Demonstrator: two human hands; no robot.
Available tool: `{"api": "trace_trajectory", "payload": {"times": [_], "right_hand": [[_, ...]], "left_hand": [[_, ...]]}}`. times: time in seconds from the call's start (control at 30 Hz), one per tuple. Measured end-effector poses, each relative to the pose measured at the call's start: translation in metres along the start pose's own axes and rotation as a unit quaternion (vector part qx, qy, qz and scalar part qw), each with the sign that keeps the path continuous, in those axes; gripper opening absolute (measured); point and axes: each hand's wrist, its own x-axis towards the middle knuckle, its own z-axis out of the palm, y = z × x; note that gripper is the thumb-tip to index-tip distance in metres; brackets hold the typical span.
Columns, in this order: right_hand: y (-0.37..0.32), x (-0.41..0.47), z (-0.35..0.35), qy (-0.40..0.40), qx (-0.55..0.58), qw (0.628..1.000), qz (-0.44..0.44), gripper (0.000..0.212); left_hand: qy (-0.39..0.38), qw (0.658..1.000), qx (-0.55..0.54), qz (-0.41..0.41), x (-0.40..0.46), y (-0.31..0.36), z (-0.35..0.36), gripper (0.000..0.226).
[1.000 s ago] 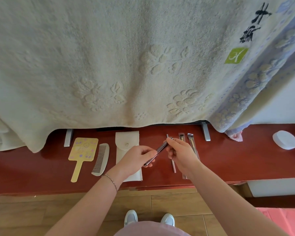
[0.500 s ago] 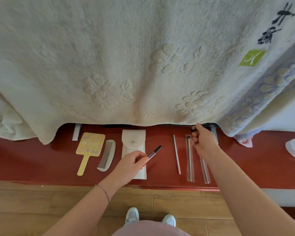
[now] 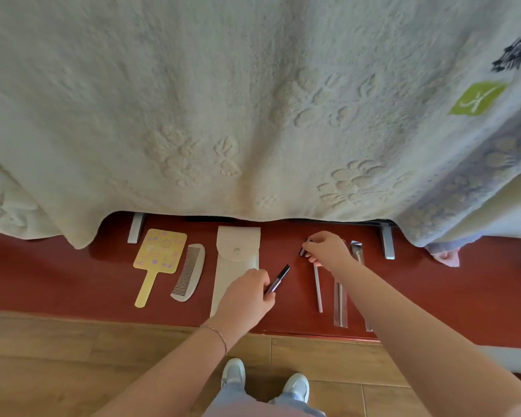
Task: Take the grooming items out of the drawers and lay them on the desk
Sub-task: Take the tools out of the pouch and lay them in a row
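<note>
a slim dark tool [image 3: 278, 278] was gripped at its lower end by the left hand [image 3: 247, 296], above the red desk [image 3: 73, 278] near its front edge. a small dark cap [image 3: 302, 251] was pinched by the right hand [image 3: 325, 249] toward the back edge. the cap could be dropped and might roll off the front edge, being small and round. a hand mirror [image 3: 158, 257], comb [image 3: 188, 272], white pouch [image 3: 236, 260] and metal tools [image 3: 318, 288] lay between. a cream towel [image 3: 253, 100] hung over the back edge; wooden floor [image 3: 73, 356] lay below.

Left hand [image 3: 244, 299] grips a slim tool; right hand [image 3: 327, 249] pinches a cap
</note>
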Motion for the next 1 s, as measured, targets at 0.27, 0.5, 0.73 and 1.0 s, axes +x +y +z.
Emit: {"api": "trace_trajectory", "payload": {"times": [0.27, 0.5, 0.73, 1.0], "right_hand": [[-0.014, 0.017, 0.028, 0.007, -0.167, 0.983, -0.077, 0.017], [-0.018, 0.024, 0.041, 0.016, -0.225, 0.971, -0.083, 0.026], [-0.016, 0.022, 0.041, 0.01, -0.221, 0.971, -0.092, 0.033], [-0.003, 0.004, -0.01, 0.101, -0.275, 0.952, -0.094, 0.02]], "left_hand": [[-0.032, 0.998, 0.061, 0.012, 0.018, 0.009, 0.018, 0.023], [-0.02, 0.996, 0.077, 0.031, 0.023, 0.012, 0.029, 0.037], [0.001, 0.994, 0.092, 0.062, 0.023, 0.012, 0.035, 0.043], [0.021, 0.992, 0.1, 0.069, 0.023, 0.01, 0.039, 0.041]]}}
